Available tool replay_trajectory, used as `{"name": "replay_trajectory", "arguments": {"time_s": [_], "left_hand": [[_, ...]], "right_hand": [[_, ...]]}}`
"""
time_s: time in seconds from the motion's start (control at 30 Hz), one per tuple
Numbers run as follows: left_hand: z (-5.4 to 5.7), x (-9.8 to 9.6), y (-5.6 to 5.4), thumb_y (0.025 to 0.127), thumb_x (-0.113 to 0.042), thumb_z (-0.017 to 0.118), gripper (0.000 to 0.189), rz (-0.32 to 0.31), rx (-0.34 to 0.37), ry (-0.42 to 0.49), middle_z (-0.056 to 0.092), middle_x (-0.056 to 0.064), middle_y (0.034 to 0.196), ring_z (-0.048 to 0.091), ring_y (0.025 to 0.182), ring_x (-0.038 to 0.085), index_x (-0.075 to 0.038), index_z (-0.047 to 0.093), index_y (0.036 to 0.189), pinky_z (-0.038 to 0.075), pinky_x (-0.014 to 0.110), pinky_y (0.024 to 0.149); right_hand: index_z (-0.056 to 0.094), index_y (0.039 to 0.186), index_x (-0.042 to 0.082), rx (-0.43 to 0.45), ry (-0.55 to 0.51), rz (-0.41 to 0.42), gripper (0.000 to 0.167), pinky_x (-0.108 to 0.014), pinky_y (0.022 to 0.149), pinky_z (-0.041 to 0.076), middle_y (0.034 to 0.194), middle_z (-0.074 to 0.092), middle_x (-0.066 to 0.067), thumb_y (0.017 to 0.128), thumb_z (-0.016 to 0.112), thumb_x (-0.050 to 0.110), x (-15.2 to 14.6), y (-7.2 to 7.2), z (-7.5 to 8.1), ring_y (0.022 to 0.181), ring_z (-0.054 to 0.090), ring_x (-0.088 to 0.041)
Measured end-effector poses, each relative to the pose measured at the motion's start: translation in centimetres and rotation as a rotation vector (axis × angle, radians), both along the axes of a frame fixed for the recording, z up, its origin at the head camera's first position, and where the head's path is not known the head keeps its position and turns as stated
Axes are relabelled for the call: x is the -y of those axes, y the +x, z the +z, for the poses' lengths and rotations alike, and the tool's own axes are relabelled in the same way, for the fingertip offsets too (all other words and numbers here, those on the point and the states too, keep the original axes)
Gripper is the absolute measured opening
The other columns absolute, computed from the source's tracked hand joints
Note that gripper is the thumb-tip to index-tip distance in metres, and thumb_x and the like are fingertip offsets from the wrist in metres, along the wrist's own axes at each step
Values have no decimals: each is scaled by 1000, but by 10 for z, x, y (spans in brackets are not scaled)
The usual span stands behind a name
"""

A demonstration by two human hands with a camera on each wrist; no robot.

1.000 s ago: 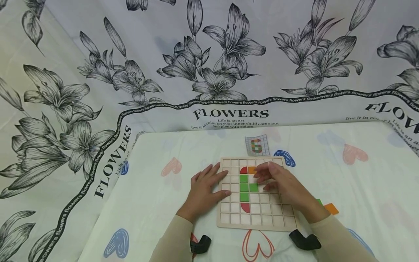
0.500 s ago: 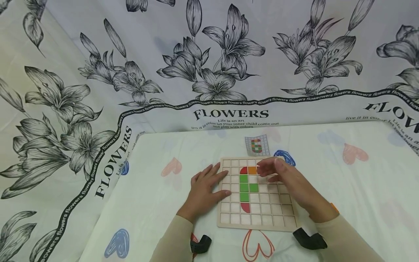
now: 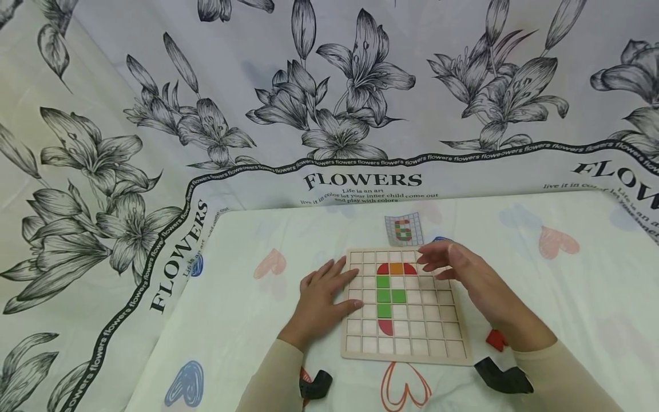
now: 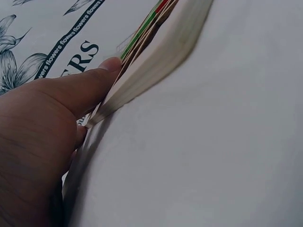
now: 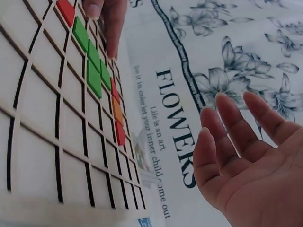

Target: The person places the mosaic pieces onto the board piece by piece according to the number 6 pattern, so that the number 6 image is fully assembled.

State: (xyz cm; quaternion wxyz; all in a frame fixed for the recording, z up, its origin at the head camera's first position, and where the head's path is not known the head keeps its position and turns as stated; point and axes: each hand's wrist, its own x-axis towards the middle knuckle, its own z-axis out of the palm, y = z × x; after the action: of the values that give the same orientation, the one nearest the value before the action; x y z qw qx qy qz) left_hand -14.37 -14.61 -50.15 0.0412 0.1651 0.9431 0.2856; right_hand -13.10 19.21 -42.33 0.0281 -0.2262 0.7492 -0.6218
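Note:
A wooden grid board [image 3: 432, 335] lies on the table in front of me. Its cells hold a red quarter-round, an orange square [image 3: 396, 268] and a second red quarter-round [image 3: 410, 268] in one row, green squares [image 3: 383, 295] below, and a red piece [image 3: 385, 327] at the bottom. My left hand [image 3: 324, 294] rests flat on the board's left edge, fingers straight [image 4: 71, 90]. My right hand [image 3: 453, 269] hovers open over the board's upper right, holding nothing [image 5: 236, 146].
A small pattern card [image 3: 404, 229] lies beyond the board. A loose red piece [image 3: 496, 339] sits on the cloth by my right forearm. Floral cloth hangs behind. Black wrist mounts [image 3: 501, 380] show at the bottom.
My right hand has lifted off the board and drawn back to the right, leaving a red quarter-round beside the orange square. A loose red piece is now uncovered near my right forearm.

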Motion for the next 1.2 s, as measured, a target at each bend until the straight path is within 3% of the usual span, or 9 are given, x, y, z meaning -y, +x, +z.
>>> {"name": "replay_trajectory", "arguments": {"time_s": [0.23, 0.37, 0.47, 0.7, 0.9, 1.2], "left_hand": [[0, 0, 1, 97, -56, 79, 71, 4, -2, 3, 29, -13, 176, 16, 163, 17, -36, 57, 161, 11, 56, 124], [0, 1, 2, 97, -56, 79, 70, 4, 0, 4, 29, -14, 176, 16, 163, 17, -36, 57, 161, 11, 56, 124], [0, 1, 2, 97, -57, 79, 70, 4, -2, 2, 30, -13, 176, 16, 163, 18, -36, 57, 161, 11, 57, 124], [-3, 2, 1, 96, -58, 79, 71, 8, -6, -11, 29, -13, 176, 17, 164, 20, -37, 57, 161, 11, 58, 124], [-4, 1, 0, 97, -59, 77, 72, 14, 2, -19, 27, -15, 176, 15, 164, 17, -39, 55, 162, 10, 56, 125], [-2, -1, 1, 96, -59, 78, 71, 10, -7, 3, 29, -14, 176, 16, 164, 19, -37, 57, 161, 11, 58, 124]], "right_hand": [[57, 144, -5, -44, 36, -17, 45, -27, 97, 51, 133, 66, -15, 120, 27, 17, -16, 4, -5, 119, 63, -27], [59, 145, -1, -39, 63, -25, 44, -26, 96, 51, 134, 66, -15, 120, 27, 16, -26, 7, -10, 120, 62, -26], [59, 145, 2, -19, 94, -40, 43, -26, 96, 51, 135, 66, -11, 120, 29, 17, -33, 10, -14, 120, 62, -24], [59, 145, 0, 60, 163, -59, 43, -26, 95, 52, 133, 66, -18, 119, 33, 22, -47, 15, -25, 117, 63, -21], [61, 144, -2, 87, 213, -53, 42, -25, 96, 52, 133, 67, -15, 119, 35, 21, -61, 19, -36, 118, 64, -21], [64, 143, 1, 157, 287, -29, 38, -17, 97, 48, 136, 68, -12, 119, 42, 20, -88, 20, -50, 121, 63, -2]]}}
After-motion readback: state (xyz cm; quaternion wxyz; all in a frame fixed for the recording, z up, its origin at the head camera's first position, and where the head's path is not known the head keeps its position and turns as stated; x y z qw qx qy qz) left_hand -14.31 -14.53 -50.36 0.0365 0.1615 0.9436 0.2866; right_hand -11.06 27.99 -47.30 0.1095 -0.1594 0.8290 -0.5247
